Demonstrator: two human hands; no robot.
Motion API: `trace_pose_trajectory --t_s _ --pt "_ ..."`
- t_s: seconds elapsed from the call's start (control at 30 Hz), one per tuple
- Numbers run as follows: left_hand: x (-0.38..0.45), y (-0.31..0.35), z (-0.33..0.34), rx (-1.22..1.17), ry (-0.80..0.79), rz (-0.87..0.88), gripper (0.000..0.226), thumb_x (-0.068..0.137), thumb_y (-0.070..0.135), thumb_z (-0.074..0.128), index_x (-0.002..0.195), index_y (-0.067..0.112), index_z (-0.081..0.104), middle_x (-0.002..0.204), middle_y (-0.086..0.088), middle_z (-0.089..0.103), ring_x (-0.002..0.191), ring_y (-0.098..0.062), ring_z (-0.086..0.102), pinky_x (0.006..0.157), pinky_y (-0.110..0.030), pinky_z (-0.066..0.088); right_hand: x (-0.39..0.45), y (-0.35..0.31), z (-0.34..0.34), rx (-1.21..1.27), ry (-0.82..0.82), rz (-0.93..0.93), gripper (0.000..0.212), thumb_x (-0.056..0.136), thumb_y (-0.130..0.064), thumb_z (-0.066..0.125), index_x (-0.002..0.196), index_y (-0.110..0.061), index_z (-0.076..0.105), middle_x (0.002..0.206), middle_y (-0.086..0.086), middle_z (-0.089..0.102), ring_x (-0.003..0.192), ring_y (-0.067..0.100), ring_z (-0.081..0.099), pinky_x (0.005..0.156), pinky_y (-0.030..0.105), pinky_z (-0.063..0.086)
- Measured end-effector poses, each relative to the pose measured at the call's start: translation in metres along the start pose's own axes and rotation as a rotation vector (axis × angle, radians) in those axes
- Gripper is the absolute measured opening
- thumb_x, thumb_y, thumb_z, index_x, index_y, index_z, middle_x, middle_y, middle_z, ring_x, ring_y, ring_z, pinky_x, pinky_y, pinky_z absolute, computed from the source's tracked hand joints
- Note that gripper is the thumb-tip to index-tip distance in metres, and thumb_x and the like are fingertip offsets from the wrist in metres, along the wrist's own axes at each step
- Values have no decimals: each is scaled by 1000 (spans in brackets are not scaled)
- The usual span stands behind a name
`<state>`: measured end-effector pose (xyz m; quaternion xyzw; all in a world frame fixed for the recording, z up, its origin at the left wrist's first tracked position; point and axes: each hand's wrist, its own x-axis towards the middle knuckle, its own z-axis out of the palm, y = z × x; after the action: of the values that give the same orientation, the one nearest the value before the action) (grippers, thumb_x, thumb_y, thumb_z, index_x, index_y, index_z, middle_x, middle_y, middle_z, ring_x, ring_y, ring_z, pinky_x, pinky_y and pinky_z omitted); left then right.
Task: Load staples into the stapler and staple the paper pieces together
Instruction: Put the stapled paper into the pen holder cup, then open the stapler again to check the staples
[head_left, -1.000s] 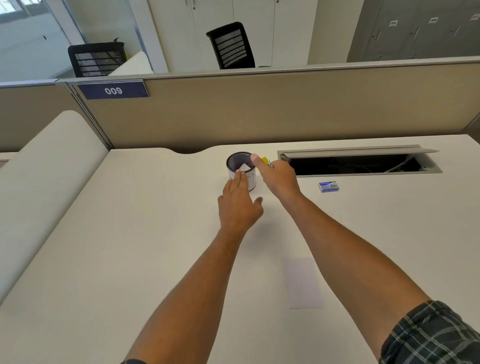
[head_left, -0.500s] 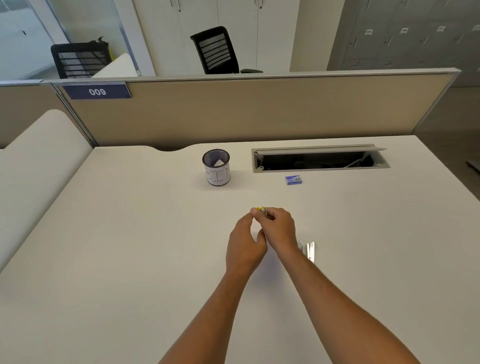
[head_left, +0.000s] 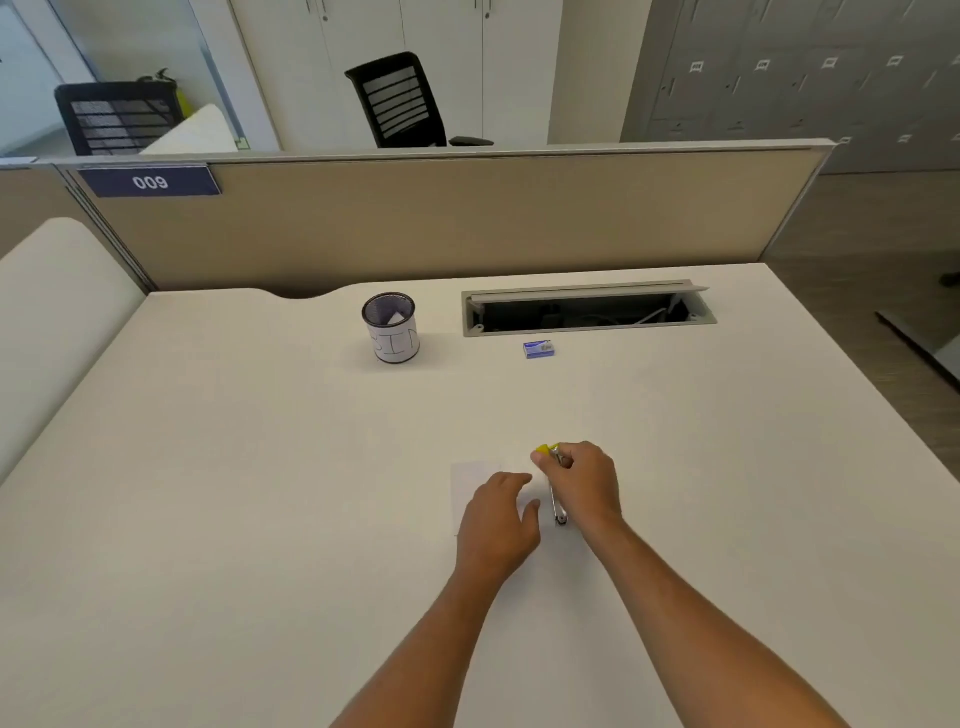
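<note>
My right hand (head_left: 584, 480) is closed around a small stapler (head_left: 557, 501) with a yellow tip and a metal body that points down toward the desk. My left hand (head_left: 496, 522) rests flat on a white piece of paper (head_left: 472, 483) just left of the stapler, fingers loosely together. A small blue staple box (head_left: 538, 349) lies farther back on the desk, in front of the cable slot. A black mesh pen cup (head_left: 390, 327) with a white paper label stands to its left; a white slip shows inside it.
The white desk (head_left: 234, 493) ends at a beige partition (head_left: 441, 218) at the back. An open cable tray (head_left: 587, 312) is sunk into the desk at the back right. The desk's right edge drops to the floor.
Both hands came back from the pen cup toward me, the right one carrying the stapler. The left hand has since moved off the stapler and settled on the paper.
</note>
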<state>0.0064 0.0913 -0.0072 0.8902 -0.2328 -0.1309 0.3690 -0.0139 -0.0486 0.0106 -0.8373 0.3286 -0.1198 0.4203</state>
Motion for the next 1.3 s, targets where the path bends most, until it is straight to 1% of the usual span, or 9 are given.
trace_pose_trajectory --t_s 0.1,0.17,0.3,0.4,0.9,1.0,1.13,1.23,1.3 --pt "1 2 5 142 -27 23 44 97 32 57 139 20 58 142 4 57 126 -21 53 107 -33 41 9 24 -17 -197 46 25 42 88 -32 73 59 -11 51 68 8 54 63 28 51 57 33 30" --pt "0 0 5 230 -27 41 44 97 32 56 139 20 58 145 4 54 129 -22 50 108 -33 39 16 37 -27 -305 61 74 32 92 -31 69 72 -6 64 82 14 62 76 33 60 61 31 32" --pt "-3 -10 5 348 -22 40 48 96 33 57 141 19 54 153 5 46 140 -22 38 111 -34 33 26 50 -37 -420 82 106 34 96 -32 63 90 0 70 99 18 63 95 37 62 68 33 41" --pt "-3 -17 6 388 -32 10 49 96 35 57 142 19 53 157 5 42 143 -22 33 112 -35 32 27 52 -42 -455 102 145 36 97 -34 62 94 1 72 103 19 62 97 38 62 72 37 47" --pt "-4 -19 7 392 -31 -7 48 96 36 57 141 20 54 154 6 44 141 -22 36 108 -39 38 11 56 -51 -594 145 160 53 93 -55 62 106 -4 69 107 11 62 104 31 60 74 36 50" --pt "-5 -20 7 400 -23 -11 48 96 37 56 141 21 53 154 8 44 141 -21 35 107 -38 38 3 44 -47 -589 247 22 51 91 -54 66 108 -5 65 106 12 62 101 32 59 72 38 50" --pt "-4 -19 6 394 -25 0 49 96 37 57 141 21 53 155 7 44 142 -21 35 109 -39 37 -5 29 -29 -493 108 -69 49 93 -60 59 110 -15 69 110 2 68 100 26 66 78 35 52" --pt "-3 -18 3 386 -35 6 50 95 36 58 142 19 53 155 5 44 143 -21 36 111 -39 37 -7 19 -17 -422 36 -4 57 85 -69 62 102 -15 66 101 2 69 94 25 68 72 33 48" --pt "-2 -18 1 389 -55 12 52 94 37 58 142 18 53 155 4 44 143 -22 36 112 -38 37 -5 14 -11 -480 -44 16 60 79 -71 66 100 -15 62 98 2 69 94 25 68 67 31 42"
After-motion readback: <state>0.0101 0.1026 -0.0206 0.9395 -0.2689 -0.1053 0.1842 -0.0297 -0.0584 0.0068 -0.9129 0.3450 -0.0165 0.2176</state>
